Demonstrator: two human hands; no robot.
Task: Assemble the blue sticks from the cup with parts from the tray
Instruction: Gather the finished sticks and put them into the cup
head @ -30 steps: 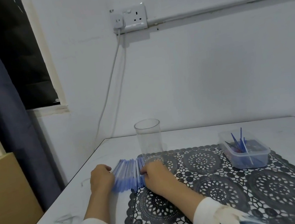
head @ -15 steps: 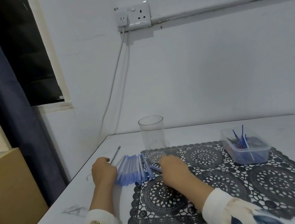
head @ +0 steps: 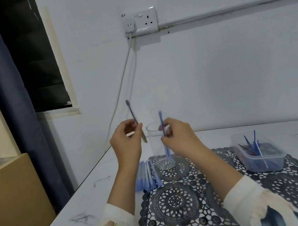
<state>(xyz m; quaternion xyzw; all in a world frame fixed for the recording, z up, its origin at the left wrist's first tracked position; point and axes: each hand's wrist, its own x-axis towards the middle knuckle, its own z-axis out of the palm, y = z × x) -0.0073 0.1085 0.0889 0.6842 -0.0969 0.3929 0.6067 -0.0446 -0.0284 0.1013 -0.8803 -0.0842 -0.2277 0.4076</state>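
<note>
Both hands are raised above the table. My left hand (head: 127, 141) pinches a thin grey refill (head: 132, 115) that points up and to the left. My right hand (head: 179, 135) holds a blue stick (head: 161, 122) upright in front of the clear cup (head: 154, 146), which stands on the mat with no sticks in it. A row of blue sticks (head: 147, 176) lies on the table at the mat's left edge. The clear plastic tray (head: 262, 162) with blue parts sits at the right.
A black lace mat (head: 231, 187) covers the middle of the white table (head: 67, 220). A white cable (head: 121, 84) hangs from the wall socket (head: 140, 22) behind the cup. A wooden cabinet (head: 13, 199) and dark curtain stand at the left.
Both hands have lifted off the row of sticks on the table. The left hand now holds a grey refill up, the right a blue stick. The camera has tilted.
</note>
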